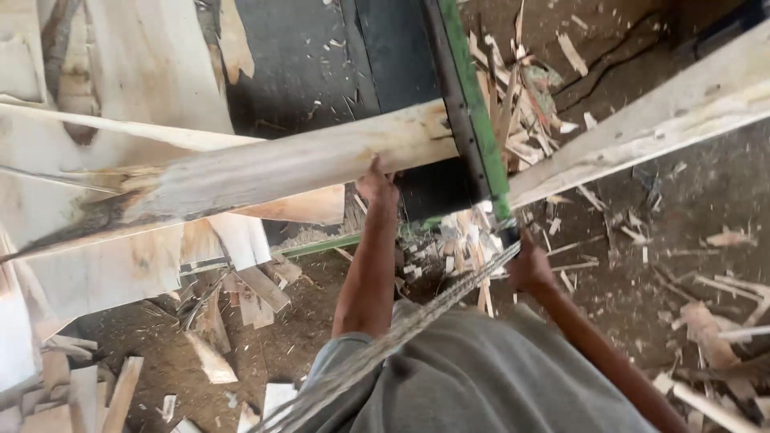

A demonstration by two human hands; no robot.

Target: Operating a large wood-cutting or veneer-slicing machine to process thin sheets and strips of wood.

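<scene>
Head view, looking straight down past a grey shirt (481, 377) onto a dirt floor (690, 216).

Left hand (377, 186): pressed flat against the lower edge of a long wood slab (265, 164), fingers pointing up along it. It touches the slab rather than closing around it. The slab is pale and rough-sawn, with a rounded bark-side face and a dark, splintered streak toward its far left end. It tapers to a point well left of the hand and runs right into a green-edged dark metal frame (473, 120).

Right hand (529, 269): closed low beside the bottom corner of the frame. What it grips I cannot tell; the fingers are hidden. A blurred grey rope-like strip (417, 317) crosses diagonally between the two forearms and reaches up to this hand.

A second pale plank (642, 136) leaves the frame on the far side, rising up and to the right of the right hand. Count: two long timbers, one frame.

Surroundings: flat pale boards (112, 64) are stacked left of the left hand. Thin splinters and offcuts (513, 88), too many to count, lie above and right of the right hand. Short chunky scraps (241, 297) lie below the slab.
</scene>
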